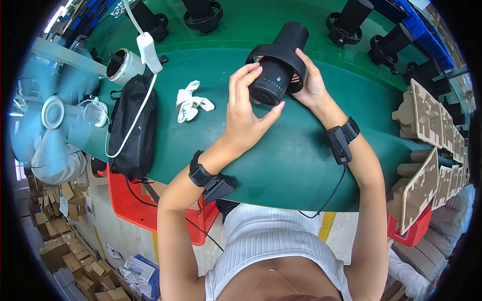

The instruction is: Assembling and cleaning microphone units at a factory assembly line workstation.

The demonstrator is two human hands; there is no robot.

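Above the far middle of the green table, I hold a black cylindrical device (268, 83), tilted with its lower end toward me. A wide ring goes around its middle, its upper part has a textured surface, and small white marks show on the smooth lower part. My left hand (243, 108) grips the lower end, fingers over the side and thumb near the bottom rim. My right hand (312, 85) is closed around the ring's right side; some of its fingers are hidden behind the device. Left of my left hand lies a crumpled white cloth (191, 102).
A black mesh bag (133, 125) with a white cable (146, 52) over it lies at the left, near a white tub (124, 70) and a spinning fan (52, 112). Several similar black devices (350, 22) stand along the back. Moulded cardboard trays (422, 190) stand at the right.
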